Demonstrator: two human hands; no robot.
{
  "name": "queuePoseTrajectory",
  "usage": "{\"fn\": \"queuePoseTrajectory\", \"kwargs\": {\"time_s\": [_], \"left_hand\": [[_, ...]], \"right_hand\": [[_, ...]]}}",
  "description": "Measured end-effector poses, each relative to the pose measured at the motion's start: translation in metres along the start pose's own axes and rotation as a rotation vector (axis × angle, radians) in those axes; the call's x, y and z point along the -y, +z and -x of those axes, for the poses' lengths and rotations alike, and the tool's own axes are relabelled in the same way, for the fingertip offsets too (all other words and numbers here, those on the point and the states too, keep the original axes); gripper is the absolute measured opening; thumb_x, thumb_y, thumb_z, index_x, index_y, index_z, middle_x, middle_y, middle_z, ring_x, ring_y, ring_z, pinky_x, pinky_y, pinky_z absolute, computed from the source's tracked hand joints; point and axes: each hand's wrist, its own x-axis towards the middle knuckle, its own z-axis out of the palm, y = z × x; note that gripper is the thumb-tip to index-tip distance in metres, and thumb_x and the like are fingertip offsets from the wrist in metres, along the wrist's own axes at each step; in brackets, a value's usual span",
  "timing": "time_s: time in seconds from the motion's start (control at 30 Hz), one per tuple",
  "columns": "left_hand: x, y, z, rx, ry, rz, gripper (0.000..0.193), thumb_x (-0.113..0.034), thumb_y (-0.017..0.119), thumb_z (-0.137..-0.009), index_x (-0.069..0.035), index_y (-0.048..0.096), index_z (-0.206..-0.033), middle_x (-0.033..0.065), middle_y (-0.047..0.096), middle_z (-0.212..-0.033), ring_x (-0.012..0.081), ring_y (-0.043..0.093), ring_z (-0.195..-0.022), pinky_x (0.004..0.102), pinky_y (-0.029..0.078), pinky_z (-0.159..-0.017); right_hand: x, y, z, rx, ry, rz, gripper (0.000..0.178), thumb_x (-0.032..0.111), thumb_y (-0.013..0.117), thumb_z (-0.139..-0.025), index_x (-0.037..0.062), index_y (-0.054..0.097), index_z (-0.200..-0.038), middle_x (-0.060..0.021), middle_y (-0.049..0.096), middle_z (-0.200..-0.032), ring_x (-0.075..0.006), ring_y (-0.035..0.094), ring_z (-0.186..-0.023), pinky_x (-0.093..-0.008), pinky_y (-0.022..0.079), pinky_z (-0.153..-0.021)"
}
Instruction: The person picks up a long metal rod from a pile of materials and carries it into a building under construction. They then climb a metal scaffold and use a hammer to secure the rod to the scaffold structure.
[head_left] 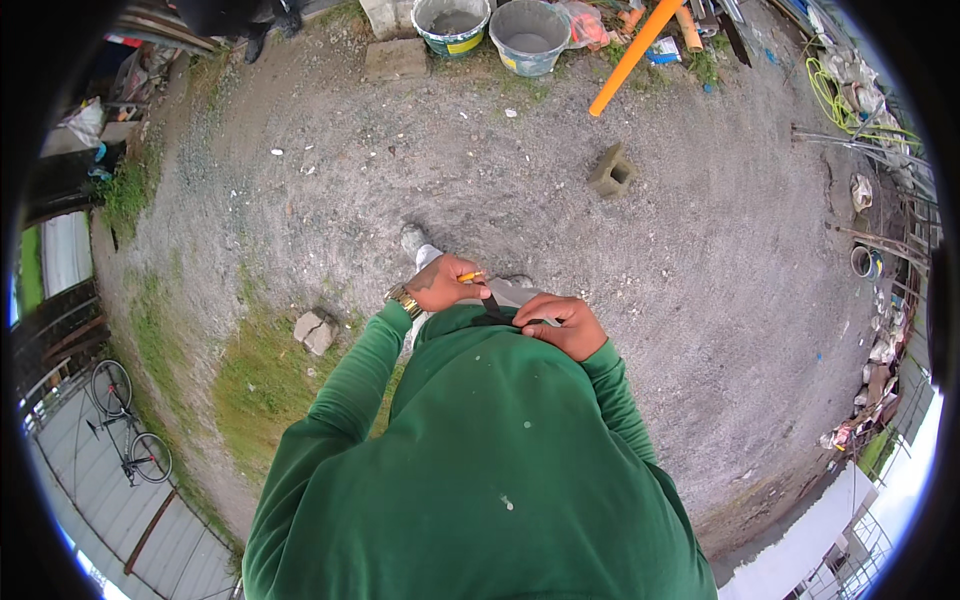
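At my waist, just past the hem of my green top (500, 420), a black strap (491, 304) shows between my two hands. My left hand (440, 284), with a gold watch (405, 301) on its wrist, is closed, its thumb and fingers pinching the strap. A short yellow stick (470, 276), perhaps a pencil, pokes out between those same fingers. My right hand (563, 326) is bent round the strap, its fingers closed on it against the hem. Light trousers and a dusty shoe (414, 238) appear beyond my left hand.
A hollow concrete block (612, 172) lies on the gravel ahead. Two mortar buckets (529, 38) and an orange pipe (635, 55) are at the far side. A broken stone (316, 331) rests on grass to the left, a bicycle (130, 425) farther out. Scrap lines the right edge.
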Motion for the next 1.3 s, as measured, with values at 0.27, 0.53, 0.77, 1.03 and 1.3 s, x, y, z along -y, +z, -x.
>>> {"fn": "queuePoseTrajectory", "kwargs": {"time_s": [0.27,0.53,0.77,1.03,1.3], "left_hand": [[0.018,0.056,-0.069,-0.482,-0.172,0.065,0.027,-0.031,0.063,-0.090,-0.005,0.070,-0.088,-0.0030,0.058,-0.066,0.0059,0.048,-0.062,0.0241,0.039,-0.058],[0.184,0.028,-0.073,-0.966,-0.840,0.730,0.030,-0.033,0.061,-0.087,-0.012,0.061,-0.108,0.0006,0.051,-0.076,0.0100,0.030,-0.044,0.0258,0.024,-0.039],[0.049,0.043,-0.318,-0.442,-0.983,-0.236,0.038,-0.040,0.065,-0.083,-0.004,0.064,-0.094,0.0117,0.065,-0.088,0.0186,0.053,-0.053,0.0358,0.040,-0.045],[-0.189,0.145,-0.686,-0.172,-0.401,-0.662,0.048,-0.047,0.063,-0.083,-0.001,0.065,-0.098,0.0114,0.064,-0.081,0.0217,0.061,-0.074,0.0372,0.046,-0.070],[-0.299,0.286,-0.883,-0.019,-0.321,-0.774,0.051,-0.049,0.061,-0.082,-0.002,0.064,-0.100,0.0148,0.065,-0.085,0.0275,0.062,-0.081,0.0389,0.047,-0.074]], "right_hand": [[-0.087,-0.122,0.082,-0.207,0.332,0.086,0.016,0.016,0.069,-0.085,0.0024,0.068,-0.094,-0.0098,0.064,-0.098,-0.0171,0.060,-0.086,-0.0305,0.049,-0.077],[-0.219,-0.264,0.138,-0.769,0.499,0.341,0.033,0.037,0.068,-0.078,0.0059,0.071,-0.090,-0.0181,0.067,-0.100,-0.0352,0.064,-0.093,-0.0403,0.050,-0.082],[-0.388,-0.333,0.310,-0.758,1.329,-0.308,0.037,0.045,0.062,-0.086,0.0100,0.066,-0.096,-0.0099,0.064,-0.072,-0.0202,0.064,-0.064,-0.0355,0.051,-0.052],[-0.316,-0.420,0.381,-1.147,1.144,-0.784,0.028,0.040,0.054,-0.091,0.0142,0.061,-0.097,-0.0024,0.063,-0.085,-0.0180,0.059,-0.060,-0.0315,0.047,-0.050],[-0.382,-0.610,0.390,-1.065,0.751,-0.178,0.034,0.036,0.050,-0.090,0.0065,0.065,-0.097,-0.0141,0.067,-0.088,-0.0314,0.064,-0.079,-0.0410,0.051,-0.065]]}}
